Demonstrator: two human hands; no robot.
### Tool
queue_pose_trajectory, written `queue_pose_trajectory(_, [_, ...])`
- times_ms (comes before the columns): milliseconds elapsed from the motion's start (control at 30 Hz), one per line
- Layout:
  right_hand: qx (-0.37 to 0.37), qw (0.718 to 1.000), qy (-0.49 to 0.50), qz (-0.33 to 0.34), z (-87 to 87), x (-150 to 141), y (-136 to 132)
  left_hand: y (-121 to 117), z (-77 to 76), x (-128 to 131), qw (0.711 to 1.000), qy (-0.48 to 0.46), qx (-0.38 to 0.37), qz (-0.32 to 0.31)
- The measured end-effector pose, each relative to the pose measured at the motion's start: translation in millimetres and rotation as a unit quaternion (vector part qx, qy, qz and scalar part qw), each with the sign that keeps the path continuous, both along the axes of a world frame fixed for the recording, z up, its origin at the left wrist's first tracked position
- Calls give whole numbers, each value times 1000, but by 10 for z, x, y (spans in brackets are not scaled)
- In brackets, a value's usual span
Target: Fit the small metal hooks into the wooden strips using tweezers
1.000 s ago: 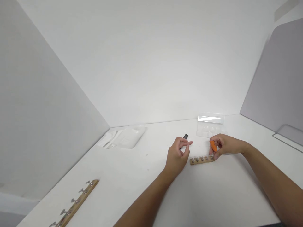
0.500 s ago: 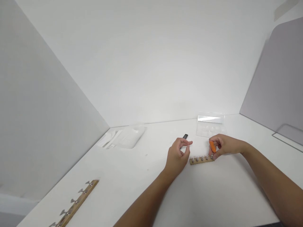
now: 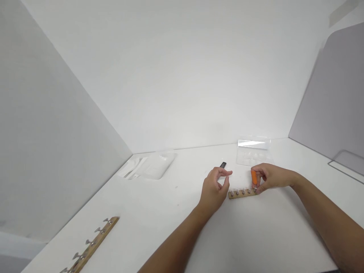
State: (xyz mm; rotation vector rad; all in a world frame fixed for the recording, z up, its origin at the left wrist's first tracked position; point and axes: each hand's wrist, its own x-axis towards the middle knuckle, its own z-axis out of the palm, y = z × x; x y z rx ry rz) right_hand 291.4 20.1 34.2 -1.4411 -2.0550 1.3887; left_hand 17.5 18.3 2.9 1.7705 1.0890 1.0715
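My right hand (image 3: 267, 177) pinches a small orange bullet-shaped piece (image 3: 254, 177) between thumb and fingers. It stands nearly upright above the right end of a short wooden strip (image 3: 241, 193), which carries a row of several small metal hooks. The fingertips hide the piece's lower end and the last hook. To the left of the strip is my left hand (image 3: 214, 187), its thumb and forefinger curved with a gap between the tips and nothing seen in them. A black stick-like object (image 3: 223, 165) lies just behind that hand, partly covered by it.
A clear plastic case (image 3: 254, 151) with its lid raised holds several white rounded things near the back wall. Clear plastic packaging (image 3: 150, 165) lies at the back left. A longer wooden hook rack (image 3: 98, 242) rests at the front left. Grey panel (image 3: 338, 94) at right.
The orange piece has turned from leaning to nearly upright in my right hand. My left hand stays almost in place; its thumb has shifted slightly. The view has moved very little.
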Motion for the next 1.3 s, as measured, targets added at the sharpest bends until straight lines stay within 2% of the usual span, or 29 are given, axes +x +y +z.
queue_pose_trajectory(200, [17, 999, -49, 3, 56, -12, -23, -4, -17, -4, 1000, 11, 26, 2])
queue_pose_trajectory(633, [38, 997, -65, 18, 62, 11, -19, 5, -56, -16, 999, 24, 48, -2])
queue_pose_trajectory(1000, [15, 1000, -5, 17, 75, -14, -29, -1, -68, -22, 997, 35, 71, -5])
queue_pose_trajectory(1300, [-2, 1000, 4, 3, 40, -7, -17, 0, -99, -10, 996, 37, 85, -7])
